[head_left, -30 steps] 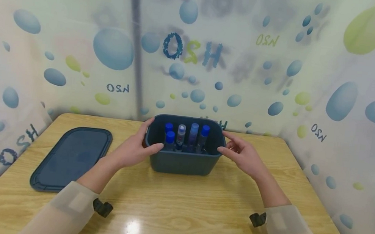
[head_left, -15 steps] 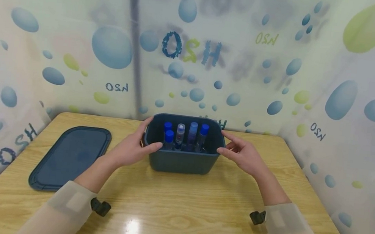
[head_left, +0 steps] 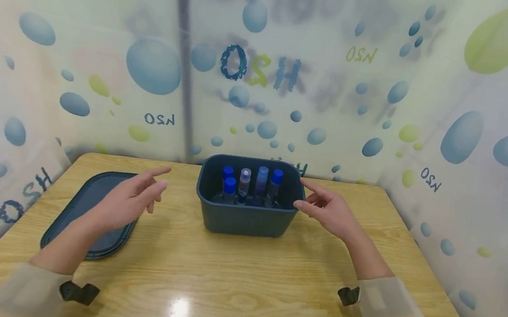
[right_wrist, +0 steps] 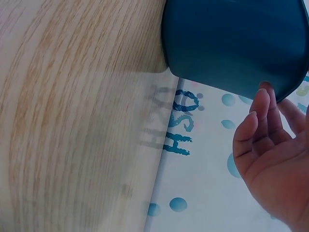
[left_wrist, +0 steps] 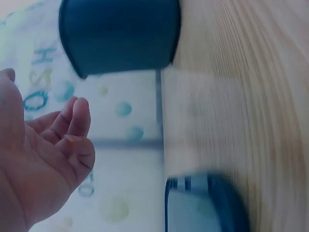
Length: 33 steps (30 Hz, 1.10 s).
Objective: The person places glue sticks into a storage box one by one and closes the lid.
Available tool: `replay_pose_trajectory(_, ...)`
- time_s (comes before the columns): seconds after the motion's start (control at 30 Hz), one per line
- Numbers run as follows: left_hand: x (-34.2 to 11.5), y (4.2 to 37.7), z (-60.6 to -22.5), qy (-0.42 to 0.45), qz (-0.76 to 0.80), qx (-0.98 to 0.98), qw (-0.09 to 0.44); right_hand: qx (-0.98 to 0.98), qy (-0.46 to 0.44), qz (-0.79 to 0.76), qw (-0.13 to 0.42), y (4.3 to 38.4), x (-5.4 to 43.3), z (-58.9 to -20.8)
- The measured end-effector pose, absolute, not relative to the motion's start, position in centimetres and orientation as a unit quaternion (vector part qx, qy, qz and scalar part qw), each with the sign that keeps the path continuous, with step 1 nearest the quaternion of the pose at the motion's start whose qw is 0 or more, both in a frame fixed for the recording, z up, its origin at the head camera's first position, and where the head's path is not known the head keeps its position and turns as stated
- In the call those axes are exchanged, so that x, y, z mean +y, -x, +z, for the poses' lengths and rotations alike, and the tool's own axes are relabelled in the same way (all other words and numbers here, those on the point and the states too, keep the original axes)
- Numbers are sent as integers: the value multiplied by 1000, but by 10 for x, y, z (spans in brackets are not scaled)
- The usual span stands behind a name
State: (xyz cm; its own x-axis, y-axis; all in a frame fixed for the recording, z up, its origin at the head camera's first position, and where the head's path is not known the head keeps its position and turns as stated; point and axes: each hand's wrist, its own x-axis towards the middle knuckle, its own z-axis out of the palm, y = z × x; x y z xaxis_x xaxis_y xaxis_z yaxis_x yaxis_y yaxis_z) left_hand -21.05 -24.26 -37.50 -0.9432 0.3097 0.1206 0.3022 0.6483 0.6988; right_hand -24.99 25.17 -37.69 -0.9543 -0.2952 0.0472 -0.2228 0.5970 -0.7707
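A dark blue plastic storage bin [head_left: 247,222] stands at the back middle of the table. Upright inside it are several clear tube-like bottles [head_left: 244,183], mostly with blue caps. My right hand [head_left: 333,213] holds the bin's right rim, thumb near the front corner and index finger toward the back one. In the right wrist view its other fingers [right_wrist: 260,113] lie loosely bent by the side wall. My left hand [head_left: 126,199] is away from the bin, above the dark blue lid [head_left: 86,203], fingers loose and holding nothing. Hand and forearm cover part of the lid.
The wooden table [head_left: 231,285] ends at a patterned curtain [head_left: 259,107] close behind the bin. More curtain hangs on both sides. A small black device [head_left: 78,292] sits at the left cuff, and a similar black device [head_left: 348,295] at the right cuff.
My left hand has let go of the bin's left side and moved left, over the lid. The right hand stays at the right rim. The bin has not visibly moved.
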Motion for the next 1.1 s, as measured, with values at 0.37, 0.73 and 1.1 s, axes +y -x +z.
replay_pose_trajectory(0.37, -365, 169, -386, -88, 318, 943, 46, 897, 138, -418, 37, 251, 256, -376)
replay_pose_trajectory(0.73, -430, 152, -425, -21, 255, 958, 129, 896, 136, -422, 36, 252, 254, -379)
replay_pose_trajectory(1.1, -450, 151, -446, 36, 280, 950, 137, 885, 144, -441, 42, 252, 251, -382)
